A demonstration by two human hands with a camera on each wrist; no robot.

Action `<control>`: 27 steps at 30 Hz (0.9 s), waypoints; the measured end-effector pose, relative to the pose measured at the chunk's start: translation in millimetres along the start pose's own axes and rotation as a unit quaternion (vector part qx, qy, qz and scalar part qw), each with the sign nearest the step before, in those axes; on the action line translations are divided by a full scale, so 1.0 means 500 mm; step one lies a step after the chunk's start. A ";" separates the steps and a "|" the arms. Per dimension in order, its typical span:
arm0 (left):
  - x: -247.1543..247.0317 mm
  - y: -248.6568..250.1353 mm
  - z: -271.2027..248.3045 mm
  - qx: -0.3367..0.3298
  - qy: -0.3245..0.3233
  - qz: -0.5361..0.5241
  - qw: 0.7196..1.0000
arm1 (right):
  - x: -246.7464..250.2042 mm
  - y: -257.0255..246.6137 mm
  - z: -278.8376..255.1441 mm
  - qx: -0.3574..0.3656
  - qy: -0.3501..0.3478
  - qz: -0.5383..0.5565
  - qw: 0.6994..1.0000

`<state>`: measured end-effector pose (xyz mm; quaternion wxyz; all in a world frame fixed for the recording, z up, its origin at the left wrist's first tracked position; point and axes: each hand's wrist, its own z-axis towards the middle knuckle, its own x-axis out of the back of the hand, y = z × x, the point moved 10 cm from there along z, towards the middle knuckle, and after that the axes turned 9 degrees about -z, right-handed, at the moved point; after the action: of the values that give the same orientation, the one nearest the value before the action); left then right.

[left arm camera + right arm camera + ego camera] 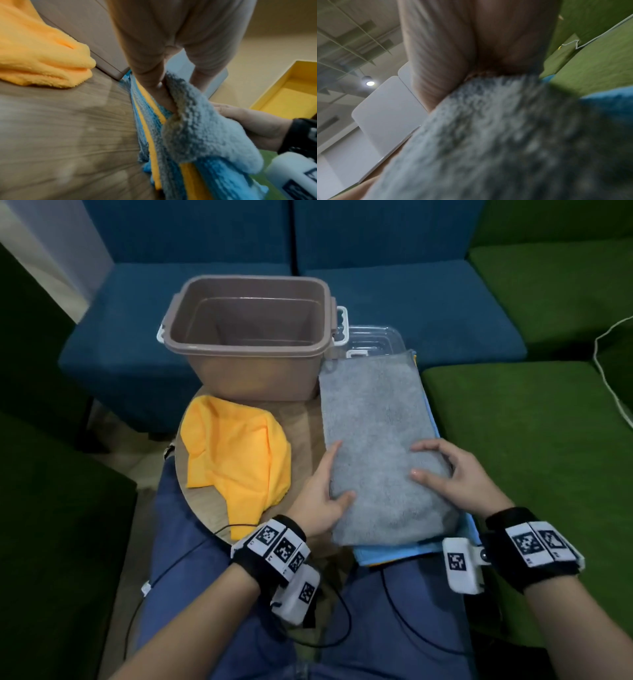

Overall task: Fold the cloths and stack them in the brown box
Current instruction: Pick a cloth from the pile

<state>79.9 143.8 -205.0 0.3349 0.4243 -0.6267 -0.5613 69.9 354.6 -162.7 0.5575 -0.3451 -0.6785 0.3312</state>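
Note:
The brown box [246, 337] stands empty at the back of the round wooden table [301, 419]. A grey cloth [376, 422], folded into a long strip, lies on a pile of blue and orange cloths [404, 553]. My left hand [330, 481] grips its left edge, thumb on top; in the left wrist view the fingers [159, 88] reach under the grey cloth [205, 128]. My right hand [442, 470] rests on the strip near its right edge, fingers laid out on top. A crumpled orange cloth [233, 460] lies to the left, in front of the box.
A clear plastic lid [373, 337] lies behind the cloths, right of the box. Blue seats [428, 302] stand behind the table and green seats [531, 440] to the right. A white cable [609, 371] runs over the green seat. A yellow box [283, 94] shows in the left wrist view.

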 end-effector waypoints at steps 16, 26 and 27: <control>-0.021 -0.004 0.009 0.103 0.029 -0.077 0.991 | 0.091 0.000 -0.001 -0.025 0.103 -0.076 0.991; -0.052 -0.046 -0.033 0.065 -0.029 0.070 0.995 | 0.032 0.084 -0.065 -0.141 -0.029 -0.152 0.978; -0.052 -0.045 -0.035 0.058 -0.028 0.082 0.995 | 0.031 0.085 -0.067 -0.142 -0.031 -0.174 0.974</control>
<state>109.6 159.9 -223.0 0.3373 0.3745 -0.6997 -0.5063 105.2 393.0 -184.5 0.5307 -0.2875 -0.7850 0.1398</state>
